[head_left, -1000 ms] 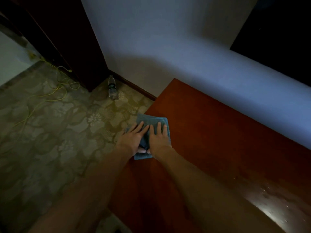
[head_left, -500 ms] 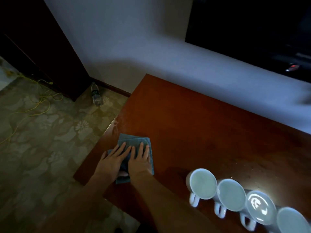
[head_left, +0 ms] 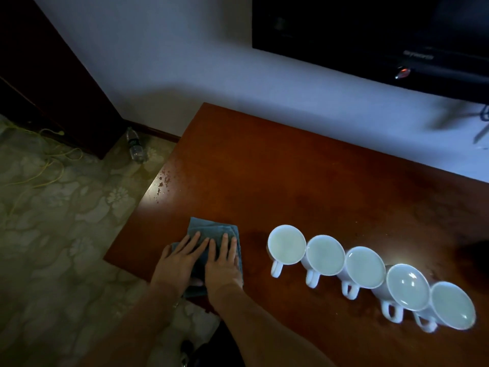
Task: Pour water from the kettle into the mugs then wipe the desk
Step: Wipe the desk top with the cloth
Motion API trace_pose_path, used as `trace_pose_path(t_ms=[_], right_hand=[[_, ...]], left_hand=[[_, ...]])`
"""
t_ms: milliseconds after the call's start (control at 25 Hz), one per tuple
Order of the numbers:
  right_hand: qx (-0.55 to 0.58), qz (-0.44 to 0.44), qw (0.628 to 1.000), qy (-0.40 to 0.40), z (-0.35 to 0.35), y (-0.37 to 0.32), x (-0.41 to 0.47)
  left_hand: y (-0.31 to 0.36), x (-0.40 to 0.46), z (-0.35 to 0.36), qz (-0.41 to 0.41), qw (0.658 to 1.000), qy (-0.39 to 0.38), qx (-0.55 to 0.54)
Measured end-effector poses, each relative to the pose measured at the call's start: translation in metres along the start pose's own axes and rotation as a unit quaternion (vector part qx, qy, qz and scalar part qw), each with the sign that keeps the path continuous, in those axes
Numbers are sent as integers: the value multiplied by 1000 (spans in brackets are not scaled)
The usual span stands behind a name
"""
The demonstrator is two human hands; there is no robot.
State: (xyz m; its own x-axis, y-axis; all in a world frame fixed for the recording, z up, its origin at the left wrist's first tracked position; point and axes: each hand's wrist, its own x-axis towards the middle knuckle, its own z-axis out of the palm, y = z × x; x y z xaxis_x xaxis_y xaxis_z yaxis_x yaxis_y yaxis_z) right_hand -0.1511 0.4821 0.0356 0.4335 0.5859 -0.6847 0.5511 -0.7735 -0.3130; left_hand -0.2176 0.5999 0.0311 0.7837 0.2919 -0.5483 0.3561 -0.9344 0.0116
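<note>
Blue cloth (head_left: pixel 214 235) lies under the flat left hand (head_left: pixel 176 263) and right hand (head_left: pixel 222 263); sweeping rightward on the worktop (head_left: pixel 291 181) could knock the nearest mug (head_left: pixel 286 245).

the desk (head_left: pixel 304 181) is a reddish brown wood with a light shine, and near its left edge there are small pale spots where the finish looks worn. the folded cloth (head_left: pixel 211 231) near the front left corner is a dull blue-grey. the five mugs (head_left: pixel 365 267) along the front edge are plain white. the floor (head_left: pixel 66 234) is olive-beige with a pattern of large pale flowers, and a yellow cable (head_left: pixel 47 160) lies over it. the wall (head_left: pixel 185 62) is a pale bluish white, the screen (head_left: pixel 370 30) on it is black, with one small red light (head_left: pixel 402 73).
</note>
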Motion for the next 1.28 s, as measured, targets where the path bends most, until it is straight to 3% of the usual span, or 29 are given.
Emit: trace_pose_path(t_ms=[560,840,1280], right_hand=[[59,34,998,14,43,59,-81],[45,34,998,30,55,95,-116],[52,71,993,84,84,198,-179]], left_hand=[[80,-37,12,66,994,-26,81],[121,-53,27,86,994,-25,69],[239,-67,46,148,986,-6,70]])
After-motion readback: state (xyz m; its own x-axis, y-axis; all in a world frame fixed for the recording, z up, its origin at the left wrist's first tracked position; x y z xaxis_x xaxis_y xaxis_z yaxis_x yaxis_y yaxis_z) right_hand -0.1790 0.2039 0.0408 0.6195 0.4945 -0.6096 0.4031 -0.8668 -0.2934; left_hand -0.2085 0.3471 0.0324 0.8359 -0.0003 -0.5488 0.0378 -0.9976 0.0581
